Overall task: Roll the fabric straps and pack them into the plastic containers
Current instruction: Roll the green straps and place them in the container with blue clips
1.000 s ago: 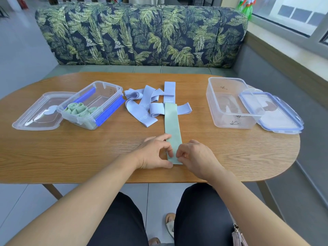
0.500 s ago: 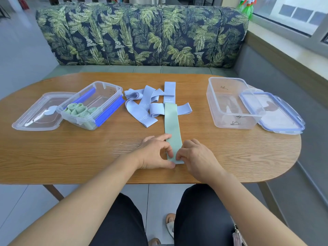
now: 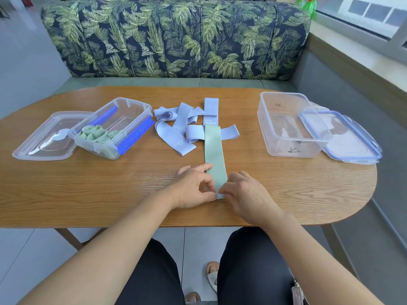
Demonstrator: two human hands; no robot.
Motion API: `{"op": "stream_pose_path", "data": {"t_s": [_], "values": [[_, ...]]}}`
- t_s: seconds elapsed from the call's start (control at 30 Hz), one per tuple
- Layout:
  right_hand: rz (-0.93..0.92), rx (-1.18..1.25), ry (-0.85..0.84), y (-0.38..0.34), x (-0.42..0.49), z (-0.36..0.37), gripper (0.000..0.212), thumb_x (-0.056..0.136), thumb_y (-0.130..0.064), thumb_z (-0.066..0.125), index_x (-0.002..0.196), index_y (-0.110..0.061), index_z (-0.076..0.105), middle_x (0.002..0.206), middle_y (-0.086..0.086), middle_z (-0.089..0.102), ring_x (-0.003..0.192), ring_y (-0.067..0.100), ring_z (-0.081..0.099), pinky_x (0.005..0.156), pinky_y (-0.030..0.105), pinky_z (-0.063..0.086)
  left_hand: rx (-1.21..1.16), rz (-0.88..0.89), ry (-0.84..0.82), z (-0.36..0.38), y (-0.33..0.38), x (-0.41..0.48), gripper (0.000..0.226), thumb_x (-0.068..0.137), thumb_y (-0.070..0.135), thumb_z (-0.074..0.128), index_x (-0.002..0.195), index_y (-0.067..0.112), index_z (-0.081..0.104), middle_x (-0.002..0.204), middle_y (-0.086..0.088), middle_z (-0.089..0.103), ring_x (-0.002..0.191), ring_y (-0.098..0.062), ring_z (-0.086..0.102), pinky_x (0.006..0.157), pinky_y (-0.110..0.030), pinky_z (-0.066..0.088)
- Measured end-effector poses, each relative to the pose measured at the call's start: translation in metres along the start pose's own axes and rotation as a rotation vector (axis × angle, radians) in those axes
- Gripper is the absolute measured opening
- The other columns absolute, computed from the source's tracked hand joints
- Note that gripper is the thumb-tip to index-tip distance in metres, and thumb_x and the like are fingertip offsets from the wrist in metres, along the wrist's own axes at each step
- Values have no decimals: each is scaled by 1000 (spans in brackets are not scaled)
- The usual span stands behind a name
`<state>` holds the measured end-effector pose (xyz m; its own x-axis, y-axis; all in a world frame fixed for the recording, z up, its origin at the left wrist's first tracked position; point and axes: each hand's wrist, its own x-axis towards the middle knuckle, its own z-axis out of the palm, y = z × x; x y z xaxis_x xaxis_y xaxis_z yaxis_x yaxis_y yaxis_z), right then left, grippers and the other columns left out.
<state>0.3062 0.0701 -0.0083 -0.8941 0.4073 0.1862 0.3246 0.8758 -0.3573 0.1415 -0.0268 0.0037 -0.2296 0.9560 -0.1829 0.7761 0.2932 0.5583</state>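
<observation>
A pale green strap (image 3: 214, 155) lies flat and lengthwise on the wooden table (image 3: 88, 190). My left hand (image 3: 192, 187) and my right hand (image 3: 246, 194) pinch its near end from either side, the first fold curled up between the fingertips. Several loose lavender straps (image 3: 182, 128) lie tangled beyond it. The left plastic container (image 3: 134, 115) with blue clips holds several rolled green straps (image 3: 97, 134). The right plastic container (image 3: 286, 122) stands with nothing inside.
A clear lid (image 3: 44, 139) lies left of the left container. A blue-rimmed lid (image 3: 343, 137) leans by the right container. A leaf-patterned sofa (image 3: 176, 38) runs behind the table; a window ledge is at right. My knees are below the near table edge.
The near end of the green strap has been turned up a little further between my fingertips. Both hands have stayed at the same spot.
</observation>
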Motion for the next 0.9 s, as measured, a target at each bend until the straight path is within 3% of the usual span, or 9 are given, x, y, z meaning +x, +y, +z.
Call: {"op": "stream_pose_path", "data": {"t_s": [0.07, 0.17, 0.27, 0.37, 0.5, 0.6, 0.7, 0.9], "values": [[-20, -2, -16, 1, 2, 0, 24, 88, -15, 52, 92, -17, 75, 81, 3, 56, 80, 25, 49, 63, 37, 43, 21, 35, 41, 2, -3, -1, 8, 82, 40, 70, 83, 36, 63, 157, 11, 23, 144, -10, 17, 118, -35, -1], [-41, -12, -14, 3, 4, 1, 28, 86, -16, 48, 86, -16, 75, 77, 4, 56, 74, 26, 49, 62, 44, 49, -61, 51, 235, 11, -6, -6, 21, 71, 48, 75, 79, 47, 56, 140, 21, 44, 131, -9, 39, 111, -28, 12], [-55, 2, -6, 4, 5, 1, 28, 86, -15, 50, 90, -19, 77, 76, 3, 57, 73, 25, 49, 60, 41, 48, -75, 90, 330, 26, -3, -12, 17, 75, 41, 76, 79, 42, 59, 106, 23, 59, 108, -5, 50, 100, -25, 23], [-46, 23, 6, 4, 3, 1, 29, 87, -17, 49, 96, -19, 77, 79, 1, 59, 76, 23, 50, 64, 39, 48, -39, 105, 388, 36, -2, -14, 8, 82, 34, 72, 85, 34, 66, 91, 18, 64, 97, -4, 54, 97, -32, 30], [116, 102, 123, 4, -5, 5, 16, 85, -14, 64, 99, -15, 72, 87, -4, 65, 89, 20, 57, 69, 35, 49, -52, 100, 467, 40, -3, -13, 7, 84, 33, 71, 85, 27, 71, 87, 16, 66, 93, -7, 57, 89, -30, 31], [183, 126, 160, 4, -11, 11, 11, 81, -17, 71, 92, -19, 71, 84, -16, 55, 85, 12, 52, 67, 28, 44, -14, 98, 483, 42, -1, -11, 8, 86, 34, 69, 85, 26, 70, 87, 14, 66, 92, -6, 56, 87, -28, 29], [229, 158, 168, 4, -11, 13, 11, 83, -16, 70, 94, -19, 72, 86, -17, 49, 86, 6, 44, 69, 25, 39, 28, 111, 493, 44, -1, -11, 9, 87, 34, 67, 87, 26, 69, 86, 15, 65, 91, -7, 55, 88, -28, 30], [214, 114, 75, 6, -3, 9, 16, 94, -22, 58, 101, -17, 71, 93, -4, 58, 93, 17, 53, 73, 31, 43, 58, 155, 503, 45, -4, -8, 21, 87, 38, 57, 95, 25, 71, 102, 16, 65, 99, -9, 55, 87, -31, 34]]}}
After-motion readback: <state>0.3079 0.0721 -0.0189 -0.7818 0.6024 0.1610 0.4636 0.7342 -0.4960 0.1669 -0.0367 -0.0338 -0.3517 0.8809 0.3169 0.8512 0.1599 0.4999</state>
